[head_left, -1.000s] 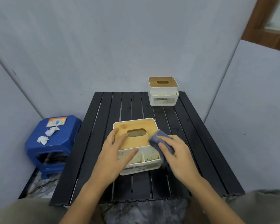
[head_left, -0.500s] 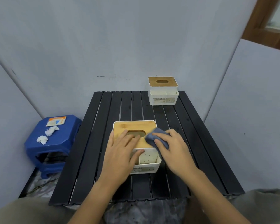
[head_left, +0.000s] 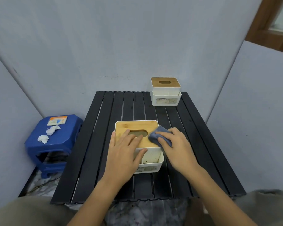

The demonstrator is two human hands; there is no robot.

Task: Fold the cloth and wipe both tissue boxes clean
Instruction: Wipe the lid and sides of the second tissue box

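Note:
A white tissue box with a wooden lid [head_left: 136,126] stands in the middle of the black slatted table [head_left: 91,144]. My left hand [head_left: 124,152] lies flat on the lid, fingers straight, over part of the oval slot. My right hand [head_left: 175,147] presses a folded blue-grey cloth [head_left: 155,136] onto the lid's right edge, fingers laid over it. A second white tissue box with a wooden lid [head_left: 165,92] stands at the table's far right edge, untouched.
A blue plastic stool [head_left: 52,144] stands left of the table with two crumpled tissues [head_left: 47,134] and an orange-white packet [head_left: 57,120] on it. Grey walls close in behind and on both sides. My knees are under the near edge.
My left hand slid from the box's front wall up onto the lid. My right hand moved the cloth from the box's right side up onto the lid's right edge.

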